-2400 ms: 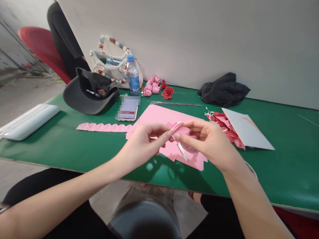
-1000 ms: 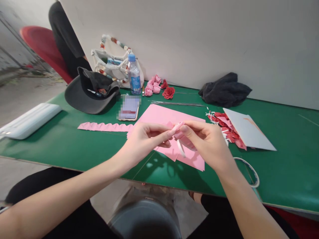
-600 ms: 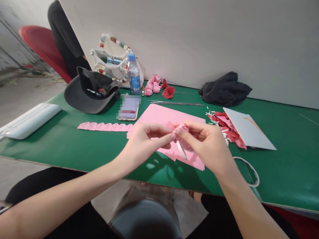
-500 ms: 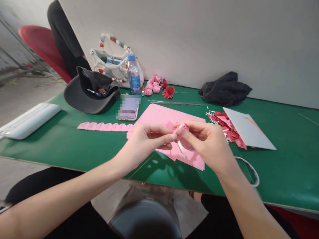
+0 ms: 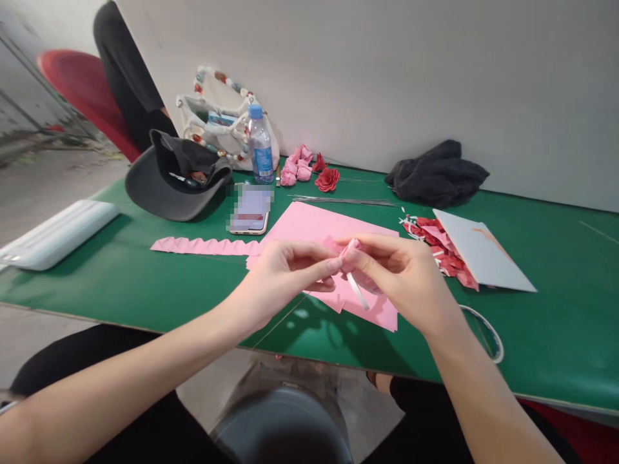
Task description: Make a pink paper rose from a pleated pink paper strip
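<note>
Pinched between the fingers of both hands is a small rolled pink paper piece (image 5: 349,252), with a narrow white strip (image 5: 356,291) hanging below it. My left hand (image 5: 294,265) grips its left side between thumb and fingers. From the right, my right hand (image 5: 397,261) closes thumb and forefinger on it, and its other fingers curl behind. Part of the piece is hidden by the fingers. Under the hands lie pink paper sheets (image 5: 309,222). A scalloped pink paper strip (image 5: 206,246) stretches out to the left of them.
Behind the sheets lie thin wires (image 5: 343,201), a phone (image 5: 250,209), pink paper flowers (image 5: 296,166) and a red paper flower (image 5: 327,180). A bottle (image 5: 262,148), bag (image 5: 215,109) and cap (image 5: 169,180) stand back left. Red scraps (image 5: 442,248), a white card (image 5: 483,251) and a tape roll (image 5: 493,338) are right.
The rolled piece has turned slightly in my fingers, and the white strip now hangs a little further right. Both hands stay in nearly the same place.
</note>
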`<control>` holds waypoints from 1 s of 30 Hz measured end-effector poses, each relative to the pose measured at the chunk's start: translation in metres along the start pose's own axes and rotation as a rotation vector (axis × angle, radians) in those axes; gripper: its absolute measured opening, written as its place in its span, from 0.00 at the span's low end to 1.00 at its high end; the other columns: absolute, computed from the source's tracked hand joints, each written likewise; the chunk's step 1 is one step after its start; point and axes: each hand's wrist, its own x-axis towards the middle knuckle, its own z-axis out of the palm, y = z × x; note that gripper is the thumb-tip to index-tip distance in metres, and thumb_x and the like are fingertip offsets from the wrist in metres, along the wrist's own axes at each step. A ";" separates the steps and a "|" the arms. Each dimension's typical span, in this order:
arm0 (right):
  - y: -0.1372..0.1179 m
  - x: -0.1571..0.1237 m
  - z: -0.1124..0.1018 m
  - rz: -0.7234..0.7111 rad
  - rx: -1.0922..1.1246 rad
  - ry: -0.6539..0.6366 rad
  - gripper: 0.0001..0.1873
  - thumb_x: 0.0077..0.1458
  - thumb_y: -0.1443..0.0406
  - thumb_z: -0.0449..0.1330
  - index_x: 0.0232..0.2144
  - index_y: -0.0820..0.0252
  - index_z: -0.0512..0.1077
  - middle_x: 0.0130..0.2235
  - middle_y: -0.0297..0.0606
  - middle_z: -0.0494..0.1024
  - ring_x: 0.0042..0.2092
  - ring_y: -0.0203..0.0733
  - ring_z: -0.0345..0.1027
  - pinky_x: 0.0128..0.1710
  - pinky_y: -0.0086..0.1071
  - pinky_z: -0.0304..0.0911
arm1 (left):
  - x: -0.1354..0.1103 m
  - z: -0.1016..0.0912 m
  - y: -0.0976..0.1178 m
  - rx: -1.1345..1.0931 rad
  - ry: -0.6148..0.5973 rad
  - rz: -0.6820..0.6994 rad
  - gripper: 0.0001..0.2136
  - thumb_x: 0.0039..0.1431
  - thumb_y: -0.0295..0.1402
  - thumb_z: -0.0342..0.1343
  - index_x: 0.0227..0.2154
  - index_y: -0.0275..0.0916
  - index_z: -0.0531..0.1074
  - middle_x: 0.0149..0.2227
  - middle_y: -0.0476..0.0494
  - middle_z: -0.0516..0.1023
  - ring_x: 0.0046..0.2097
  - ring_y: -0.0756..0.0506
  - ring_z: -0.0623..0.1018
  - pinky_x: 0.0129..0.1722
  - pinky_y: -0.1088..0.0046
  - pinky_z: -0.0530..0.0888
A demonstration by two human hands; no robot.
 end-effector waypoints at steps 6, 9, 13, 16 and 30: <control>0.002 -0.001 0.003 -0.004 -0.054 0.071 0.16 0.53 0.57 0.67 0.42 0.58 0.82 0.35 0.38 0.83 0.34 0.42 0.78 0.30 0.30 0.74 | 0.000 0.001 -0.003 0.064 0.043 0.076 0.08 0.57 0.37 0.66 0.37 0.41 0.82 0.37 0.47 0.83 0.37 0.48 0.80 0.41 0.73 0.80; 0.004 -0.001 0.005 -0.019 -0.075 0.104 0.16 0.54 0.58 0.66 0.43 0.58 0.82 0.33 0.38 0.84 0.34 0.45 0.78 0.26 0.31 0.74 | 0.000 0.002 -0.003 0.093 0.078 0.097 0.08 0.56 0.37 0.66 0.36 0.41 0.82 0.35 0.47 0.83 0.36 0.48 0.79 0.39 0.73 0.80; 0.003 -0.002 0.007 -0.019 -0.115 0.136 0.16 0.56 0.59 0.65 0.45 0.59 0.81 0.39 0.41 0.85 0.40 0.49 0.80 0.33 0.36 0.77 | 0.000 0.003 -0.001 0.122 0.079 0.115 0.08 0.55 0.37 0.66 0.37 0.41 0.82 0.35 0.48 0.83 0.35 0.48 0.79 0.39 0.73 0.80; 0.000 -0.003 0.008 0.001 -0.148 0.140 0.17 0.56 0.59 0.65 0.46 0.59 0.80 0.45 0.42 0.84 0.45 0.51 0.79 0.40 0.39 0.77 | 0.001 0.003 0.000 0.166 0.095 0.118 0.09 0.55 0.38 0.66 0.35 0.39 0.82 0.35 0.46 0.83 0.35 0.48 0.79 0.38 0.72 0.80; 0.001 -0.002 0.004 -0.050 -0.122 0.098 0.14 0.55 0.57 0.65 0.41 0.58 0.82 0.38 0.41 0.84 0.35 0.47 0.79 0.29 0.35 0.75 | -0.001 0.002 0.003 0.121 0.056 0.082 0.10 0.58 0.41 0.63 0.34 0.39 0.80 0.34 0.47 0.81 0.36 0.48 0.79 0.40 0.70 0.80</control>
